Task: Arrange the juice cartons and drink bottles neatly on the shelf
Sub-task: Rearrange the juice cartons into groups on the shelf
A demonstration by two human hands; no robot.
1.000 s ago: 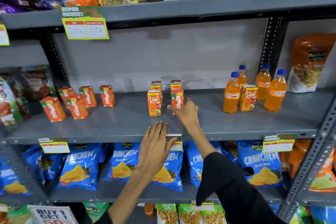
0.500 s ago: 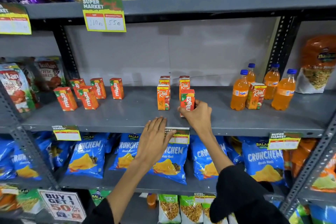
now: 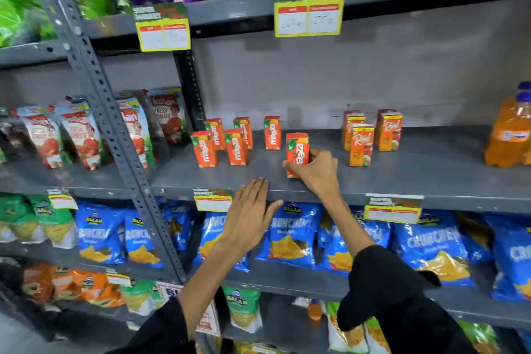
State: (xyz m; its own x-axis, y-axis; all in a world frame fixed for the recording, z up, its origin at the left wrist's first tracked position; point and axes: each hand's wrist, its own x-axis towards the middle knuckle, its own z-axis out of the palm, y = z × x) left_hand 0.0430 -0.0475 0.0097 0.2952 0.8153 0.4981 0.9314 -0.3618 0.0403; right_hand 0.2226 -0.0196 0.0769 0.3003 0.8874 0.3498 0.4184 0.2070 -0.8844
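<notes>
One red Maaza carton (image 3: 297, 152) is in the right hand's (image 3: 319, 169) grip, fingers wrapped round its right side and thumb across the lower front, so that grip is closed on the carton. It's upright, bottom edge right at the grey shelf (image 3: 402, 178), though I can't tell if it's actually resting on it or held just above. It sits near the front edge, roughly between two groups.

To its left, five more Maaza cartons (image 3: 235, 141) stand upright further back, loosely bunched in two rough rows. To its right and a bit farther back are the orange Real cartons (image 3: 370, 138), four of them as far as I can see, in a tighter cluster. Way over at the right edge of the view are orange drink bottles (image 3: 510, 135) with blue caps, partly cut off.

The left hand (image 3: 250, 215) holds nothing, flat with fingers together and stretched out, fingertips just reaching the shelf's front lip, near and left of the held carton.
</notes>
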